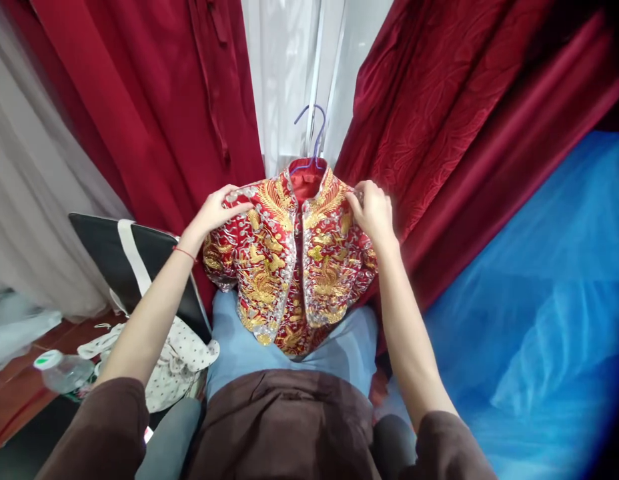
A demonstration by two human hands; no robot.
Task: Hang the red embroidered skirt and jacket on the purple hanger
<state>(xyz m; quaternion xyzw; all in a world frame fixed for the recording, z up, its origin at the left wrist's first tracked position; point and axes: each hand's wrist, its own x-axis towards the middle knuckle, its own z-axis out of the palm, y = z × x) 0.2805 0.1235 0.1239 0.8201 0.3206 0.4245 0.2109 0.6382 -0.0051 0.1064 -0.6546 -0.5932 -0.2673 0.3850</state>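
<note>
A red jacket point(269, 267) with gold and silver embroidery hangs upright on a purple hanger point(317, 130) in front of my lap. Its front is parted down the middle, and more embroidered red cloth shows in the gap. My left hand point(222, 210) grips the jacket's shoulder on the left, thumb lying on the front. On the opposite shoulder, my right hand point(372, 207) is closed with its thumb in front. The fingers of both hands are partly hidden behind the cloth. The hanger's hook stands above the collar; whether it rests on anything I cannot tell.
Dark red curtains point(139, 100) hang on both sides of a white window frame point(289, 67). On the left are a black panel with a white strap point(99, 247), a dotted white cloth point(174, 360) and a plastic bottle point(64, 370). Blue sheer fabric point(539, 300) spreads at right.
</note>
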